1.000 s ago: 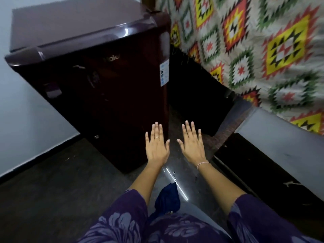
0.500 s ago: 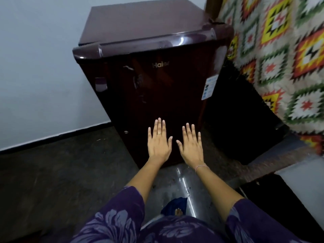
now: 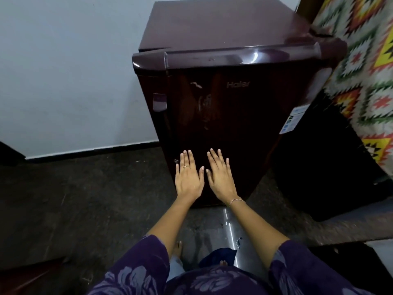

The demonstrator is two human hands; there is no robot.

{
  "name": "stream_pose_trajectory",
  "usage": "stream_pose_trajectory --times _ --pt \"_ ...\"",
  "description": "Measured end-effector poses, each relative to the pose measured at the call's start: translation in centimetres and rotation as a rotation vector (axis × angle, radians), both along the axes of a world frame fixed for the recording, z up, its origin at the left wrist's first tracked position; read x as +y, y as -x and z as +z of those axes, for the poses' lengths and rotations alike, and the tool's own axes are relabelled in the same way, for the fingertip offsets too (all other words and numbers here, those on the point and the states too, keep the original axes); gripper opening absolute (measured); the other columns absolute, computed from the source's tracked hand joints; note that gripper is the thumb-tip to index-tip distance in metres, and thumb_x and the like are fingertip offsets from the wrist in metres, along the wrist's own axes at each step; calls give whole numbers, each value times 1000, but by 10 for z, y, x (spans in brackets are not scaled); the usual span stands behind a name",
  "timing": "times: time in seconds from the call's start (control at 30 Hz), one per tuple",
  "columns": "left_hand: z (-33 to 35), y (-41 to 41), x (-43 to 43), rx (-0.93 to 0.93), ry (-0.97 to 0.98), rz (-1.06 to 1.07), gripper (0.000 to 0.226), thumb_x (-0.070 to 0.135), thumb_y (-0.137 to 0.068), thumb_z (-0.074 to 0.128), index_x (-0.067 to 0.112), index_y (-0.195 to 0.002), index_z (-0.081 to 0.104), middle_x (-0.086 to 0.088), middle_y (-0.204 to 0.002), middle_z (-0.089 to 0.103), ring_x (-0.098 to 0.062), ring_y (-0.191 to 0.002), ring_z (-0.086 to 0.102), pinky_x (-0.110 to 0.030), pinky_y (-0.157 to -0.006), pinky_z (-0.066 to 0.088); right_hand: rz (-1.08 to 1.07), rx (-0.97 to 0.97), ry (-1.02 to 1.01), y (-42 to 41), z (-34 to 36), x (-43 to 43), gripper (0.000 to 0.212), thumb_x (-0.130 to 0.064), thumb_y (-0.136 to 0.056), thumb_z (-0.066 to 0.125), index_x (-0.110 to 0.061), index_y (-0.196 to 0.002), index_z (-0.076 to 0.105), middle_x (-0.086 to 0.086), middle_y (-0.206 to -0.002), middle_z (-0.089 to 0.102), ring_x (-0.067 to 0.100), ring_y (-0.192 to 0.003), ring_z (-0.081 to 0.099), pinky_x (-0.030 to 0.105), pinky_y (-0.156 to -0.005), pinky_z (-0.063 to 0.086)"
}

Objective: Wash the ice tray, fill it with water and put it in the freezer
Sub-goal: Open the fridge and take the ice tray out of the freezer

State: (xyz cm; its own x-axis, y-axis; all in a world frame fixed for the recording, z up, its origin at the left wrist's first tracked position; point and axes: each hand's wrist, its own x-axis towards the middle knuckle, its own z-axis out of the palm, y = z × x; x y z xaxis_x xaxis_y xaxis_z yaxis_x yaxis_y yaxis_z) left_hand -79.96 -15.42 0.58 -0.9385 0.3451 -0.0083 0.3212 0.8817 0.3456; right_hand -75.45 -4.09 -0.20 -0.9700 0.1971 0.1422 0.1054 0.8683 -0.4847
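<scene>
— Low before the maroon fridge (image 3: 223,24), we hold both hands flat toward its closed door (image 3: 244,128).
— Our left hand (image 3: 188,177): fingers straight, gripping nothing. Our right hand (image 3: 221,177) just beside it, likewise relaxed and empty.
— Touching the door?
— Possibly; we cannot tell from above. Our fridge stands on the dark floor (image 3: 85,199) against the white wall (image 3: 63,71), patterned cloth (image 3: 365,81) on its right.

Fridge (image 3: 223,24) inside: hidden behind shut door (image 3: 229,124).
Sticker (image 3: 294,120) on fridge side: print too small to read.
Patterned cloth (image 3: 365,81): blurred, cut off by right edge.
Left hand (image 3: 188,177), right hand (image 3: 221,177): flat toward door; touching it or just short, cannot tell.
Toes (image 3: 179,245): mostly hidden under purple garment (image 3: 136,273).
Dark shape (image 3: 8,152), left edge: cut off, unidentifiable.
</scene>
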Motion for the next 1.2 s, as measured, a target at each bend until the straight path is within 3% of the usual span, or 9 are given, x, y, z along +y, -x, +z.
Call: stream_pose_trajectory --times 0.23,0.33,0.47,0.63,0.73,0.83,0.93,1.07,1.2 --pt "5 44 -51 -55 -98 158 64 40 -101 26 3 -150 8 -15 -156 24 -21 -146 16 -35 -118 21 -35 123 277 59 14 -60 53 -19 -100 39 -14 -148 19 -4 -156 18 3 -143 0 34 -120 1" --pt "14 65 -66 -34 -204 235 58 37 -102 28 5 -150 18 -15 -149 37 -24 -143 27 -38 -110 34 -64 156 392 79 23 -79 52 -21 -100 39 -16 -148 21 -3 -155 21 6 -142 14 28 -117 17" --pt "34 87 -68 115 -434 143 52 37 -102 27 12 -148 29 -11 -131 57 -24 -128 46 -37 -94 45 -79 163 577 97 30 -97 53 -30 -98 45 -20 -146 26 -3 -146 35 4 -126 39 15 -96 36" --pt "67 103 -48 117 -762 97 72 61 -93 20 5 -125 52 -11 -104 66 -22 -98 63 -29 -82 49 -210 176 890 120 34 -107 64 -56 -75 54 -12 -121 52 3 -114 63 11 -103 60 26 -87 49" --pt "86 121 -39 -44 -1054 106 71 69 -84 26 10 -91 66 -5 -78 70 -16 -75 67 -31 -73 54 -187 134 925 132 42 -100 28 -25 -83 66 -14 -106 57 -1 -93 67 10 -87 64 25 -75 51" --pt "100 143 -37 -351 -1263 -21 63 66 -78 41 9 -70 66 -3 -60 67 -17 -60 66 -29 -66 55 -122 36 877 146 49 -88 12 -12 -81 69 -14 -91 62 -1 -81 67 9 -78 64 22 -69 52" --pt "102 159 -35 -598 -1281 -178 62 54 -84 44 -1 -63 62 -12 -56 63 -24 -54 63 -29 -59 54 -121 -20 947 155 56 -87 16 -6 -82 66 8 -89 62 19 -75 64 17 -71 62 25 -66 51" --pt "99 170 -34 -626 -1224 -282 60 59 -78 43 4 -55 54 -1 -44 55 -16 -38 53 -23 -46 45 -166 5 1024 161 59 -94 18 5 -83 62 9 -99 54 15 -66 54 18 -61 58 24 -56 47" --pt "100 168 -33 -606 -1237 -298 60 62 -74 43 8 -49 52 -3 -40 43 -10 -29 37 -18 -38 34 -235 -16 1003 164 59 -98 11 8 -83 58 0 -76 55 11 -58 50 10 -47 52 18 -47 42"
